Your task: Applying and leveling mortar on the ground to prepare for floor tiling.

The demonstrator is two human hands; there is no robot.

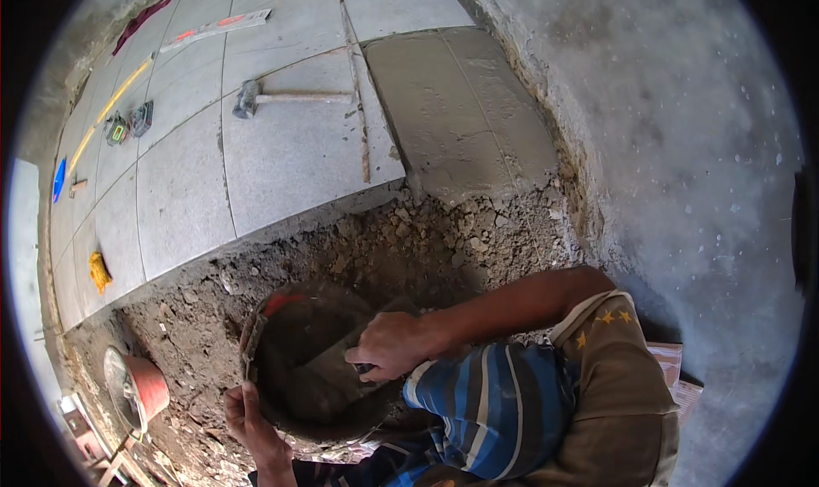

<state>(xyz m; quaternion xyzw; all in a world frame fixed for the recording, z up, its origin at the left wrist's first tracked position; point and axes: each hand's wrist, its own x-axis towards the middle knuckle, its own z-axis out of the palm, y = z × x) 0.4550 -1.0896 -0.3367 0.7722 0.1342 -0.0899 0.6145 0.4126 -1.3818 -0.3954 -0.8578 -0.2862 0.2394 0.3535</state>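
Note:
A round dark bucket [294,431] stands on the rubble in front of me, with a patch of red on its far rim. My left hand [252,423] grips the bucket's near-left rim, thumb on top. Over the bucket's inside, my right hand [388,346] is closed round the dark handle of a trowel. The trowel's flat grey blade [328,369] points down into the bucket and is partly blurred. Grey material lies inside, hard to make out in the shadow.
Beyond are grey floor tiles [299,146] with a hammer [247,100], a long thin strip [354,86] and a yellow cloth [100,272]. Smoothed wet mortar [461,103] lies between tiles and the right wall [665,146]. A red bucket [147,389] lies tilted on rubble at left.

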